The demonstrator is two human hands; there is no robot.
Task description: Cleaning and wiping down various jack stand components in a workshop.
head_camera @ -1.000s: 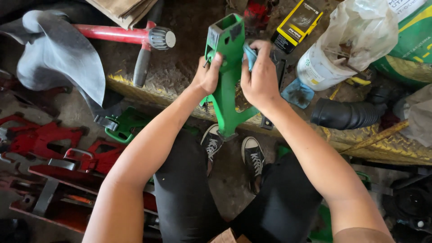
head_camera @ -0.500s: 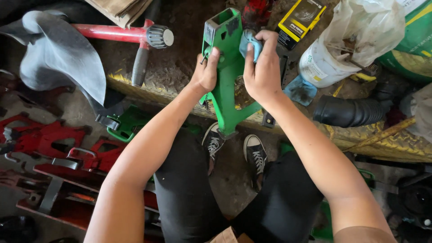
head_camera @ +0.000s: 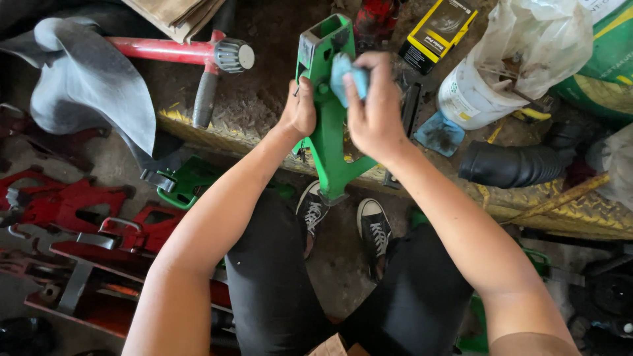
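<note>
Wiping the upright green metal stand (head_camera: 328,125), held over the knees, the right hand (head_camera: 374,112) pinched a blue cloth (head_camera: 348,76) while the left hand (head_camera: 300,112) clasped its edge; a firm brace likely suited thorough rubbing.

Near the top centre-right of the frame we see a flat rectangular box in black with yellow edges (head_camera: 438,33), lying tilted on the dirty floor. To its right stands a white plastic tub with a printed label on its side (head_camera: 467,97), partly covered by a crumpled translucent plastic bag (head_camera: 537,39). At the upper right corner we make out a green sack with yellow and white printing (head_camera: 610,69). At the top edge, left of centre, lies folded brown cardboard (head_camera: 175,12).
</note>
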